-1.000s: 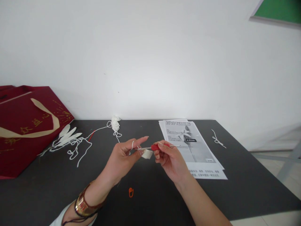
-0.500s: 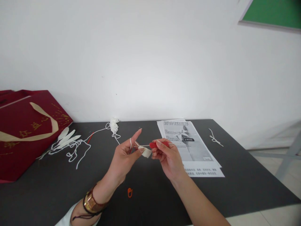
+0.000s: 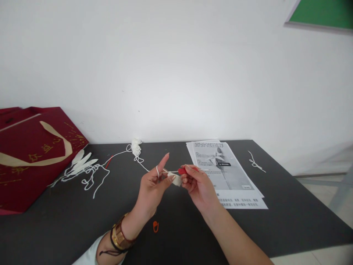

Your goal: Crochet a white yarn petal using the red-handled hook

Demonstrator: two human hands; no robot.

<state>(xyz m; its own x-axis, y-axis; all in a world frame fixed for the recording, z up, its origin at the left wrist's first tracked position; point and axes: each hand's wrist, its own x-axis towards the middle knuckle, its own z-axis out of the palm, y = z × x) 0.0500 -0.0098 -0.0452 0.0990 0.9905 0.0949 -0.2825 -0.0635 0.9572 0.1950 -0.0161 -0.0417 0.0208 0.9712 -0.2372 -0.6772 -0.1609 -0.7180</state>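
Observation:
My left hand [image 3: 153, 186] pinches a small white crochet piece [image 3: 177, 180] between thumb and fingers, its index finger raised. White yarn [image 3: 143, 167] loops round that finger and runs back to a small yarn heap [image 3: 136, 146] near the wall. In my right hand [image 3: 199, 186] is a crochet hook [image 3: 183, 171] with a red grip, held closed between thumb and fingers. The hook's thin metal shaft points left and meets the top edge of the white piece. Whether yarn is caught on its tip is too small to tell.
An orange stitch marker [image 3: 156, 226] lies in front of my hands. Printed sheets [image 3: 234, 176] lie to the right, with a knotted yarn scrap [image 3: 256, 163] beyond. On the left are white crocheted petals [image 3: 82, 163], a thin red item [image 3: 109, 162] and a dark red bag [image 3: 30, 176].
The whole view has shifted slightly, so everything appears a little further right. Both hands keep their holds, and the hook's shaft looks inserted slightly further at the white piece.

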